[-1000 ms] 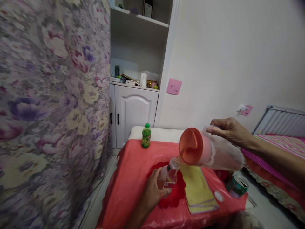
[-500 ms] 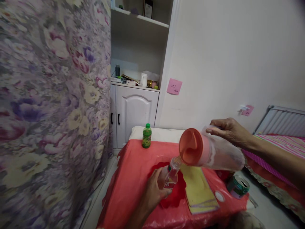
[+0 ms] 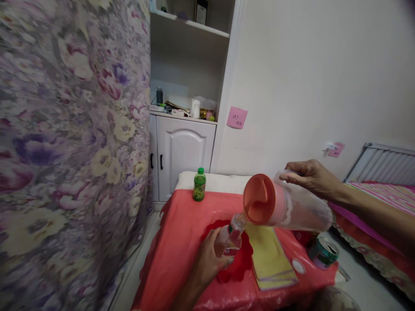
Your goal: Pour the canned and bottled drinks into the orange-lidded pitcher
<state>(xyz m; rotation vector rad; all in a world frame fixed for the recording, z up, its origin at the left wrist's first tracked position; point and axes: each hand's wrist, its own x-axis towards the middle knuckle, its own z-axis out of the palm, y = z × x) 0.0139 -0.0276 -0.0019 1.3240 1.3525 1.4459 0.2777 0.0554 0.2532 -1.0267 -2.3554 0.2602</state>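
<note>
My left hand (image 3: 210, 255) is closed around a clear plastic bottle (image 3: 231, 239), held tilted over a red scalloped tray (image 3: 244, 261). My right hand (image 3: 308, 175) grips the handle of a see-through pitcher (image 3: 303, 209) with an orange-pink lid (image 3: 259, 199). The pitcher is tipped almost onto its side, lid towards the left. Its lid edge is right at the bottle's mouth, and a thin pale stream seems to run between them. The bottle has a green and white label, partly hidden by my fingers.
A green drink bottle (image 3: 199, 185) stands at the back left of the red-covered table (image 3: 181, 237). Yellow cloths (image 3: 272, 259), a white bottle cap (image 3: 298, 266) and an opened can (image 3: 323, 252) lie to the right. A floral curtain (image 3: 74, 151) hangs left; a bed (image 3: 389, 198) is at right.
Almost nothing differs. Both hands, the pitcher and the bottle keep the same tilted position, and the whole view has shifted very slightly.
</note>
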